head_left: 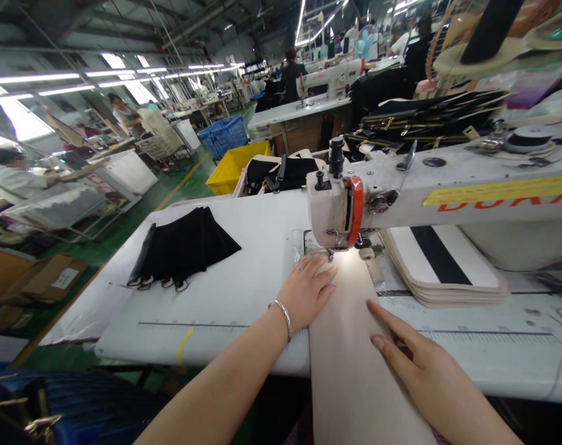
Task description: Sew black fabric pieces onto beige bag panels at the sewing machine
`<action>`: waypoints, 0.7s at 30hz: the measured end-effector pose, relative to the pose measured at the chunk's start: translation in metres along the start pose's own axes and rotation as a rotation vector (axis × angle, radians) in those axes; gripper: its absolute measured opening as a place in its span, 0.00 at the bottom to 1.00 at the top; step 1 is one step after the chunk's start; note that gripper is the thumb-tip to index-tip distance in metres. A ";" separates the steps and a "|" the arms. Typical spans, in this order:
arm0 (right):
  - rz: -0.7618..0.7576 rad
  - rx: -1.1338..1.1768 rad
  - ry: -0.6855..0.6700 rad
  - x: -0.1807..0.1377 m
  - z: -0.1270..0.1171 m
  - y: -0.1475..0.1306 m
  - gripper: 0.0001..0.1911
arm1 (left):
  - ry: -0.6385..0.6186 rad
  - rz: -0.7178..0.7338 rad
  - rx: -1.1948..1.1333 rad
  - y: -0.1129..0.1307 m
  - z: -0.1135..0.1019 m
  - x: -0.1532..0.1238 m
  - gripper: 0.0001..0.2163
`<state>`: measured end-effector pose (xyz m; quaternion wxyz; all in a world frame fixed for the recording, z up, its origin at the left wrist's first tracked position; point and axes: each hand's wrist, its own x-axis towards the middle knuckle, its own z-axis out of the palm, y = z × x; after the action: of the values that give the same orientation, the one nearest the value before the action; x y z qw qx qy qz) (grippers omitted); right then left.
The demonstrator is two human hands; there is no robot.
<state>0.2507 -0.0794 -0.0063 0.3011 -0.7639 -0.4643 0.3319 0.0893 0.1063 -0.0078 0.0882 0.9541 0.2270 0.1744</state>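
- Fingers [325, 275] of the left hand [302, 300]: how are they set?
- They are laid flat, slightly parted, on a beige strip [346, 364], close to the foot of the sewing machine [401, 207]; nothing is clenched. A silver bracelet [283, 318] is worn on that wrist.
- And the right hand [427, 364]?
- Its index finger and thumb are rested apart along the strip's right edge; whether the edge is gripped by the other fingers cannot be told.
- Where is the strip placed?
- Its far end is lit under the sewing machine's head, and its near end is extended past the near edge of the table [262, 247].
- What is set around the machine?
- Under its arm, striped panels [475, 256] are stacked. To its left, black pieces [183, 247] are fanned out. Behind it, black bags [429, 117] are heaped; behind and left, a yellow bin [225, 173] and a blue basket [223, 137] are placed.
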 end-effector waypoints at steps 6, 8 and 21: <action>0.007 -0.015 -0.021 0.003 0.000 0.007 0.32 | 0.001 -0.001 -0.004 0.000 0.001 0.001 0.16; 0.012 -0.026 -0.045 0.004 -0.001 0.008 0.32 | 0.007 -0.008 -0.004 0.000 0.003 0.001 0.16; -0.058 -0.035 0.016 0.006 0.002 0.003 0.31 | 0.020 0.004 0.012 -0.001 0.005 0.001 0.16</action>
<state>0.2531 -0.0752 -0.0110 0.3006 -0.7579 -0.4897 0.3089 0.0918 0.1071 -0.0128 0.0800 0.9533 0.2269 0.1826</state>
